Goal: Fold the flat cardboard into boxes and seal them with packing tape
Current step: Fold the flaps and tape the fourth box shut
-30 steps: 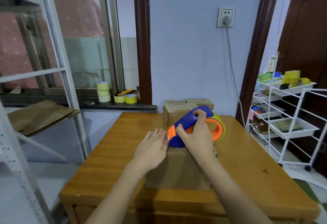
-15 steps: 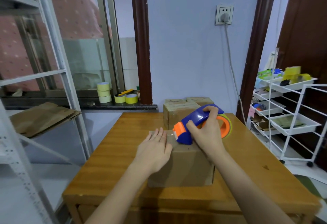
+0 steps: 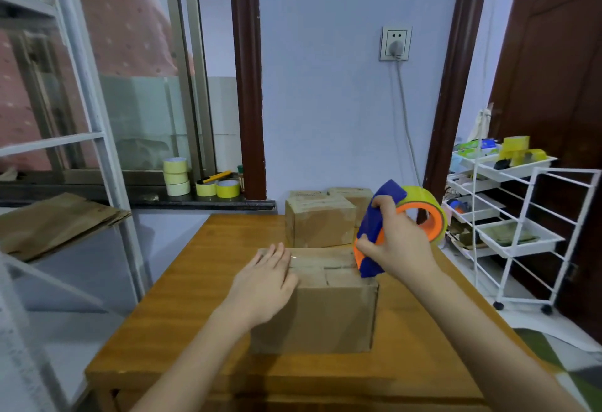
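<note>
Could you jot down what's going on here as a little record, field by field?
Surface: wooden table
Work piece: box, top flaps shut
Left hand: flat on the box's left top edge
Right hand: grips the tape dispenser at the box's right top edge
Tape: clear strip across the top seam
Behind: finished boxes
Windowsill: tape rolls

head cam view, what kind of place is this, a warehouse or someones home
Likely a room in a home used for small-scale packing: a wooden table with taped cardboard boxes, spare tape rolls on the windowsill, and flat cardboard on a metal shelf.
</note>
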{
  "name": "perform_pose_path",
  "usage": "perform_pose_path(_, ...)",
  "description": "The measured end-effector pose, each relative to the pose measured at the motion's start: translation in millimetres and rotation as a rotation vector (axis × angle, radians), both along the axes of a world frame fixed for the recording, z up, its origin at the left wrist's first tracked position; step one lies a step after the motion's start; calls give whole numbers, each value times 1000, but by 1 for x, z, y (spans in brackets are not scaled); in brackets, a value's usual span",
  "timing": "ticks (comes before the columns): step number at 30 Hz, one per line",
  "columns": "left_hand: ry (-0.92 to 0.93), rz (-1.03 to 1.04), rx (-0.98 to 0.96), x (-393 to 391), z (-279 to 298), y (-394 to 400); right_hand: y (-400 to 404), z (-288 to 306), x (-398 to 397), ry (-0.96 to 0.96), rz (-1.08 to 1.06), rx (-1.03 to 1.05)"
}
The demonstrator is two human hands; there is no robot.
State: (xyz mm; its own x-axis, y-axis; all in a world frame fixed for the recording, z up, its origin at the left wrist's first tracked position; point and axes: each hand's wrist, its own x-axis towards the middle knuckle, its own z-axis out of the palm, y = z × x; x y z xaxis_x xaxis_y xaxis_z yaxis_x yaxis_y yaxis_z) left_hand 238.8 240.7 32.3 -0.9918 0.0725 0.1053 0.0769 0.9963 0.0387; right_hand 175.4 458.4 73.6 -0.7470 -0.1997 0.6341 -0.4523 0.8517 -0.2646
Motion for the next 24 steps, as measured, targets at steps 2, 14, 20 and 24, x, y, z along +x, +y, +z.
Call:
perform_pose_path(2,2,18,3,-1,3,1,-7,5,1,23,-16,132)
perform_pose_path(14,119,-142,37,-14,-10,54,-1,-3,-3,32,15,31)
perform_pose_path(20,91,-104,85,-4,-1,36,-2,-21,0,-80,124,-397)
perform_pose_path(24,80,-41,7,-4,12,38,-10,-31,2,-103,147,-614)
